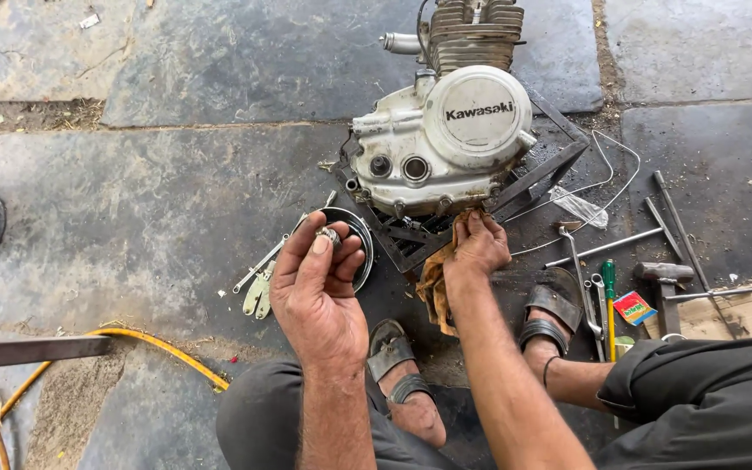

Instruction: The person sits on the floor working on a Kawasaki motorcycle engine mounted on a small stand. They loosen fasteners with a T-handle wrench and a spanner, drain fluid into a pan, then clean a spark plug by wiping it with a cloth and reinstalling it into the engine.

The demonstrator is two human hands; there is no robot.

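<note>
Left hand (317,287) pinching, apparently, small metal part (330,235)

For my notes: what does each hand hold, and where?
Left hand pinches a small metal part at fingertips; right hand clutches a brown rag by its top.

The small metal part (330,235) in the left hand (317,292) is too small to identify.

Soft even daylight, faint shadows, sharp focus, slight wide-angle edge distortion.
</note>
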